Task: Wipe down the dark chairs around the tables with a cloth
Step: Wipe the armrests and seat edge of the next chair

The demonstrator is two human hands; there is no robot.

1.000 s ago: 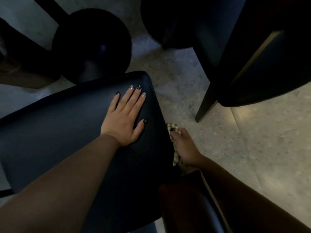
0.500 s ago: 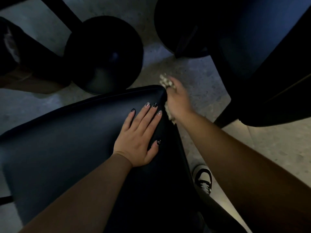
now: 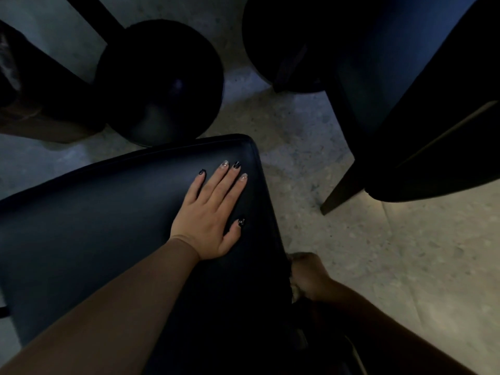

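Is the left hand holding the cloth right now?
No, the left hand lies flat, fingers straight, on the chair seat; the cloth shows beside the right hand at the seat's side edge.

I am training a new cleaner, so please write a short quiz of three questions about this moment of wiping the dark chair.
1. True or false: the left hand lies flat on the chair seat.
2. Where is the right hand? A) on top of the seat B) at the seat's right side, low C) on the round table base
3. Fill in: the right hand holds a ____, only partly visible.

Key: 1 true; 2 B; 3 cloth.
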